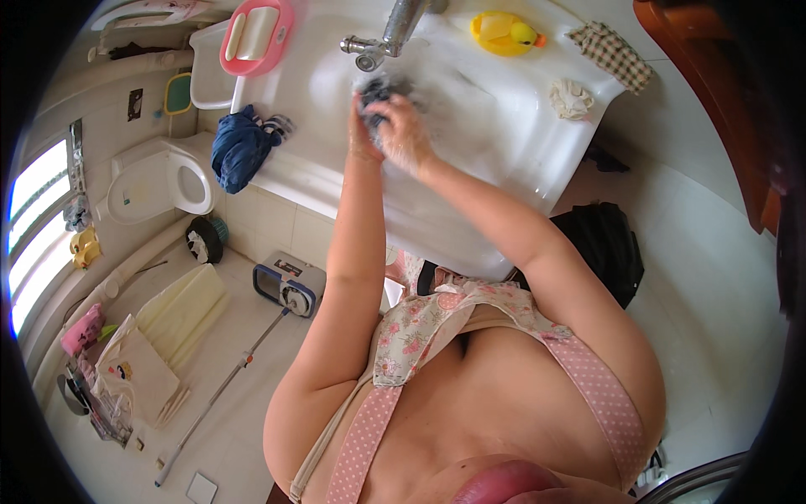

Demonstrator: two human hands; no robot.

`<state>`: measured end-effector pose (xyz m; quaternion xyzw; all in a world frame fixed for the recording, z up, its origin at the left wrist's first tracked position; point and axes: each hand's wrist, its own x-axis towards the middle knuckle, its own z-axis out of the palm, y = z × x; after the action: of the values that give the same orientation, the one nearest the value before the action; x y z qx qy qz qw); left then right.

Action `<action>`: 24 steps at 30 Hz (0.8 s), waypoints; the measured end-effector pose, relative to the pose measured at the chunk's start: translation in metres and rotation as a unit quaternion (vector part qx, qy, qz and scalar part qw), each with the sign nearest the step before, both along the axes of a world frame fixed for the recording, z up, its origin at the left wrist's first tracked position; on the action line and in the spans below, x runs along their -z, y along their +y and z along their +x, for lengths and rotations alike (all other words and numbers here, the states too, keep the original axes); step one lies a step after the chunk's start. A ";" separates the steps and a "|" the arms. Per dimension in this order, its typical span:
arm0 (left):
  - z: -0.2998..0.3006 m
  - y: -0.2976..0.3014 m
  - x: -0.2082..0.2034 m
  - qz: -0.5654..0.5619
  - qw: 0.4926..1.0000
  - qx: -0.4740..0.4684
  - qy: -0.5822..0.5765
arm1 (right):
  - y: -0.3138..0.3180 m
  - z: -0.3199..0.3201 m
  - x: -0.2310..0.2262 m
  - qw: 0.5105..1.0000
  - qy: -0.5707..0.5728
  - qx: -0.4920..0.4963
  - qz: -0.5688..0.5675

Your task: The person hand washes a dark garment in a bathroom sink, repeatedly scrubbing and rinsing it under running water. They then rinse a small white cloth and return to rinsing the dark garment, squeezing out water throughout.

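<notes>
At the far left of the room, a bright window (38,193) stands in the wall, with a white toilet (134,189), lid raised, beyond the pale floor (252,412). A mop (231,382) lies across that floor, its head end at a grey bucket (309,273); the dark label on the bucket is too small for me to read. A bunched blue cloth (238,155) hangs over the left edge of the white basin (504,151), near a pink soap dish (225,52) holding two pale bars. My left hand (363,134) presses against the left side of a wet dark cloth (380,86), just below the metal faucet (401,29); my right hand (403,134) closes over it from the right, fingers bent, so the cloth is squeezed between them inside the basin. Farther right, a yellow duck (501,34) sits on the back ledge, black fabric (598,252) lies below the basin, and a crumpled cream cloth (572,99) and a checked cloth (613,57) rest along the right rim. A reddish-brown wooden piece (714,101) stands at the far right.
</notes>
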<state>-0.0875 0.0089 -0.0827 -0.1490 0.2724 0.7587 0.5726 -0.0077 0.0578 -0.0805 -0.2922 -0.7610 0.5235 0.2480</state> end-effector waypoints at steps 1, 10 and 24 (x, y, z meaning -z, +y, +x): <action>0.000 -0.007 -0.009 0.047 0.999 -0.008 0.014 | -0.012 0.007 -0.029 0.998 0.036 -0.046 0.022; 0.033 -0.003 -0.021 -0.014 0.994 -0.066 0.084 | -0.006 -0.008 -0.066 0.969 -0.119 -0.060 0.208; 0.021 -0.017 -0.012 -0.304 0.893 0.103 0.315 | 0.086 0.001 0.027 0.971 -0.026 0.013 0.238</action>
<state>-0.0663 -0.0084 -0.0709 -0.0399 0.6694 0.5827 0.4590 -0.0063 0.1433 -0.1070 -0.2477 -0.8661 0.3164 0.2971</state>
